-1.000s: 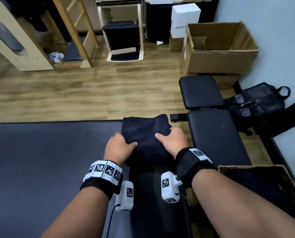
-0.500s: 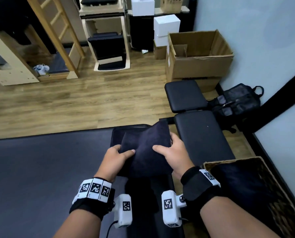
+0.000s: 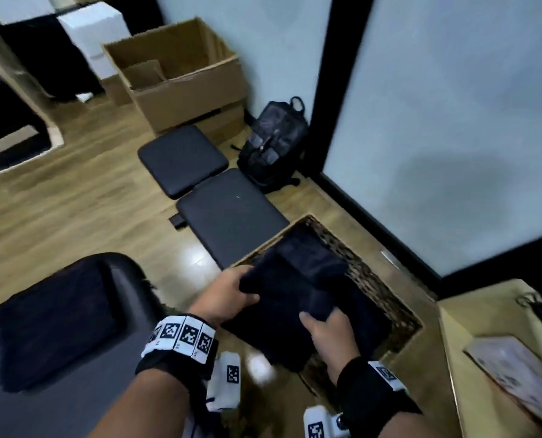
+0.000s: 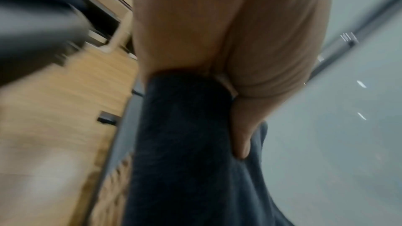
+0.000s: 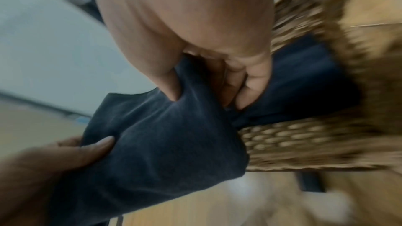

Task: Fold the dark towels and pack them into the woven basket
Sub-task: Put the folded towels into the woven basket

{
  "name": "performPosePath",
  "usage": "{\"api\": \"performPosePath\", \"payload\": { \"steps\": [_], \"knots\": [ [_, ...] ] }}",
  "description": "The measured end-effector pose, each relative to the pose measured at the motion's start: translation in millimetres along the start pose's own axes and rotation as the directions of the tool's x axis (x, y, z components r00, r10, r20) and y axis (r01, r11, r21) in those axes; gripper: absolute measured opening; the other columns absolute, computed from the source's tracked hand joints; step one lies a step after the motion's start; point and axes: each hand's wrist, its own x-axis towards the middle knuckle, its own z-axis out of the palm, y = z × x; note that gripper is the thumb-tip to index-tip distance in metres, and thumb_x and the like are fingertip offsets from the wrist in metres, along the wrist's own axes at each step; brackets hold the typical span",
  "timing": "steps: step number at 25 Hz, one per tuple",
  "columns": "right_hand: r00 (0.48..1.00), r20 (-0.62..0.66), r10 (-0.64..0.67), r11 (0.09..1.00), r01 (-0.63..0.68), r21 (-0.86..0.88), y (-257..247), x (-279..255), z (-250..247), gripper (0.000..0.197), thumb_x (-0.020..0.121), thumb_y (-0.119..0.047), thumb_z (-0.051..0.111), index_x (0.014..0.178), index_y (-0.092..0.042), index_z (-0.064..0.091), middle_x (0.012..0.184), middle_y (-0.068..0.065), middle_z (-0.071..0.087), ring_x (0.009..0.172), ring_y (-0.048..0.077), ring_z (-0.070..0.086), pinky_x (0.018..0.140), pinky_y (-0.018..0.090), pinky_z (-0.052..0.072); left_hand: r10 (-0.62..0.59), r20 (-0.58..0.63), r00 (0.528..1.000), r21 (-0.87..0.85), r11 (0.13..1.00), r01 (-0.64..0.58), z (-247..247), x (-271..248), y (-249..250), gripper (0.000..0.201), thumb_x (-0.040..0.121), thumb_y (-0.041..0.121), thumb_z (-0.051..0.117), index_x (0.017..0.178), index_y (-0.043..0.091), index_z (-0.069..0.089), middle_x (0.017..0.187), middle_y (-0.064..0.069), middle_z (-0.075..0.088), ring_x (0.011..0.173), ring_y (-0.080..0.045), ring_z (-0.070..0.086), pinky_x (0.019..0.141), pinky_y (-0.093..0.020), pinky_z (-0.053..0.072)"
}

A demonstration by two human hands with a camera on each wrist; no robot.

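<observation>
- The folded dark towel point(image 3: 290, 306) has left the padded bench point(image 3: 54, 336), where both hands held it a moment ago, and now hangs over the near part of the woven basket point(image 3: 380, 286).
- The basket already holds dark cloth at its far end; I judge this is a towel packed before, so only lowering and releasing remain for this one.
- The left hand point(image 3: 223, 295) grips the towel's left edge, thumb on top.
- The right hand point(image 3: 329, 335) pinches the near edge, fingers curled under.
</observation>
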Motion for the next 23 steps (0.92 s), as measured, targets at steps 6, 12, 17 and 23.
{"api": "performPosePath", "payload": {
  "steps": [6, 12, 17, 23],
  "knots": [
    [0.941, -0.063, 0.333, 0.915, -0.306, 0.264, 48.6, 38.5, -93.0, 0.022, 0.104, -0.009, 0.042, 0.123, -0.02, 0.04, 0.115, 0.003, 0.053, 0.099, 0.03, 0.059, 0.07, 0.044, 0.063, -0.108, 0.207, 0.972, 0.467, 0.884, -0.001, 138.0, 108.8, 41.5, 0.021, 0.08, 0.01, 0.057, 0.1, 0.014, 0.06, 0.107, -0.011, 0.067, 0.105, -0.031, 0.063, 0.082, -0.034, 0.05],
    [0.896, -0.204, 0.395, 0.917, -0.371, 0.148, 64.5, 93.0, -115.4, 0.035, 0.103, -0.007, 0.041, 0.137, -0.001, 0.034, 0.133, 0.023, 0.052, 0.1, 0.036, 0.059, 0.098, 0.053, 0.053, -0.155, 0.177, 0.972, 0.524, 0.851, 0.04, 210.2, 156.5, 42.4, 0.014, 0.081, 0.009, 0.055, 0.095, 0.011, 0.055, 0.101, -0.013, 0.064, 0.103, -0.036, 0.063, 0.076, -0.037, 0.048],
    [0.939, -0.14, 0.315, 0.883, -0.344, -0.321, 59.4, 104.7, -96.9, 0.063, 0.086, -0.018, 0.062, 0.138, -0.002, 0.031, 0.144, 0.021, 0.03, 0.119, 0.045, 0.051, 0.097, 0.043, 0.049, 0.135, 0.293, 0.946, 0.768, 0.556, -0.317, 227.3, 155.2, 24.1, 0.036, 0.079, 0.016, 0.06, 0.111, 0.012, 0.047, 0.113, -0.012, 0.044, 0.105, -0.035, 0.047, 0.076, -0.042, 0.046],
    [0.913, -0.083, 0.4, 0.9, -0.408, -0.154, 91.6, 153.6, -91.4, 0.069, 0.067, -0.026, 0.065, 0.134, -0.02, 0.048, 0.13, 0.019, 0.048, 0.103, 0.041, 0.062, 0.083, 0.052, 0.061, -0.174, 0.409, 0.896, 0.749, 0.625, -0.221, 255.2, 168.6, -8.7, 0.074, 0.079, 0.028, 0.065, 0.146, 0.023, 0.035, 0.13, -0.014, 0.04, 0.117, -0.038, 0.047, 0.1, -0.043, 0.045]
  ]
}}
